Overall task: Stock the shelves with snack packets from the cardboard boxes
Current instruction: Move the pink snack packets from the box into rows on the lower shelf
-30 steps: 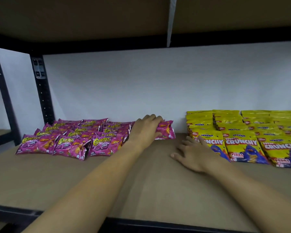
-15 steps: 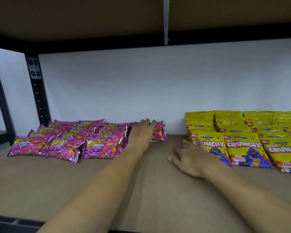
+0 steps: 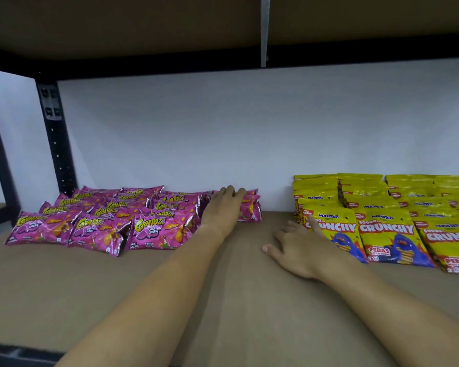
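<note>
- Reaching to the back of the shelf (image 3: 223,300), the left hand (image 3: 224,207) lies over a pink packet (image 3: 251,209), fingers curled across its top edge, gripping it by the look of it.
- Resting flat on the shelf board, the right hand (image 3: 300,247) has relaxed, spread fingers; its forefinger touches the front yellow packet (image 3: 329,229).
- Doing this step well probably means seating the pink packet flush beside the pink pile (image 3: 104,221), label forward, without shoving neighbouring rows askew.
- Relative to the hands, the pink packet sits under the left, at the pile's right end near the wall; the yellow rows (image 3: 408,207) lie right of the right hand.
</note>
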